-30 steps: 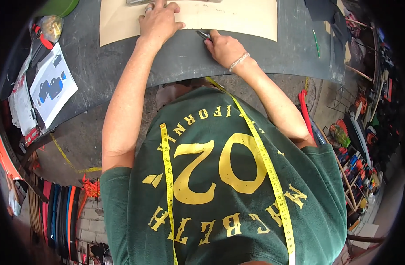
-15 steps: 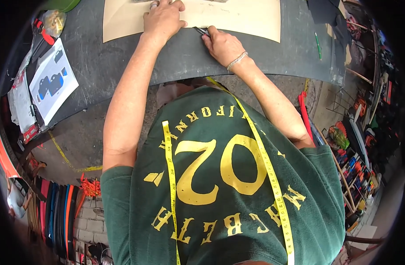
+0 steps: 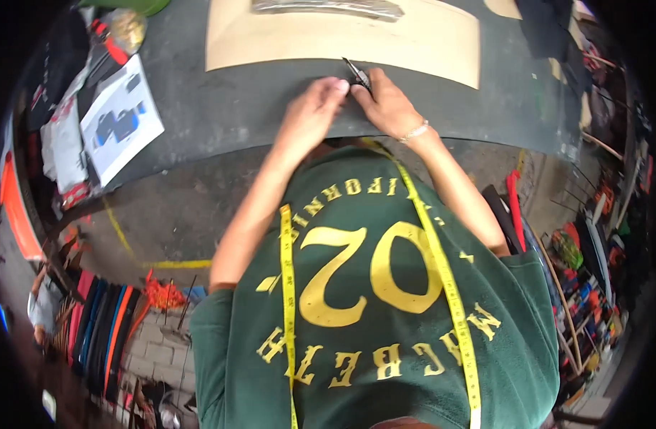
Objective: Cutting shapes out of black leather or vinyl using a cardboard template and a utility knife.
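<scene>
Right at the near edge of the tan pattern sheet point(image 3: 342, 39), both hands meet on the dark fabric point(image 3: 221, 107) spread over the table. The right hand point(image 3: 387, 107) has its fingers closed around a small dark cutting tool point(image 3: 356, 71), whose tip lies on the sheet's lower border. The left hand point(image 3: 310, 114) presses just beside it, fingers curled narrow, fingertips touching the fabric. A yellow measuring tape point(image 3: 289, 286) hangs over the person's green shirt, below the sheet. A white printed paper point(image 3: 120, 125) lies well left of the sheet.
</scene>
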`<state>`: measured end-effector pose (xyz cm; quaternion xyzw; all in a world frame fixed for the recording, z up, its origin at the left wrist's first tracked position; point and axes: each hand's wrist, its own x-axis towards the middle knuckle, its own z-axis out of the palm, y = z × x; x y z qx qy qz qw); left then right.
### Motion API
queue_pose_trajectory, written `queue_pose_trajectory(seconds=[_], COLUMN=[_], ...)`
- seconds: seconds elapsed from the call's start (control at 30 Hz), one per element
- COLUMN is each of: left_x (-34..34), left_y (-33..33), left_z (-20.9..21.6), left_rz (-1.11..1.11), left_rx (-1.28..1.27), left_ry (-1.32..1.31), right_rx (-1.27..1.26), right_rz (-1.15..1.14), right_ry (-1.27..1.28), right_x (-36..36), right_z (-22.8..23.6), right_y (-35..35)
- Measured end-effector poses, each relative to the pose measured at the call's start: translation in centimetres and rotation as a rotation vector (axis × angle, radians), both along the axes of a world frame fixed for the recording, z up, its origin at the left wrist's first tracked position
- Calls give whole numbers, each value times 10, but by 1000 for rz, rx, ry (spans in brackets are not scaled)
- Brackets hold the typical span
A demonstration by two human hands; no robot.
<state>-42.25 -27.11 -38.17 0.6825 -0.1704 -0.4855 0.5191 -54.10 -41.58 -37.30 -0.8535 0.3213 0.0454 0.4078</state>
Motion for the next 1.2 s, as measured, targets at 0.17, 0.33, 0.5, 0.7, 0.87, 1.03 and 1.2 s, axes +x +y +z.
queue_pose_trajectory(seconds=[0.17,0.33,0.5,0.7,0.87,1.03,1.2], left_x=[-2,41,55,53,51,52,55], left_y=[-1,-3,-16,-21,-29,-24,-29], left_z=[-21,15,4,2,1,-4,-3], left_rz=[150,-205,-414,-551,-589,-591,-626], left_rx=[-169,219,283,293,318,305,365], left_ry=[-84,-391,-924,-1055,-1078,-1094,-1075], right_rx=[28,-224,-192,-172,-215,-206,-197], right_rz=[279,3,-94,-63,-178,-146,-148], right_ry=[-343,-154,55,73,-6,-46,-22], right_x=[12,28,49,56,57,54,58], right_z=[27,-7,-36,-18,-67,-41,-37], right_y=[15,-72,-80,-65,-75,-66,-65])
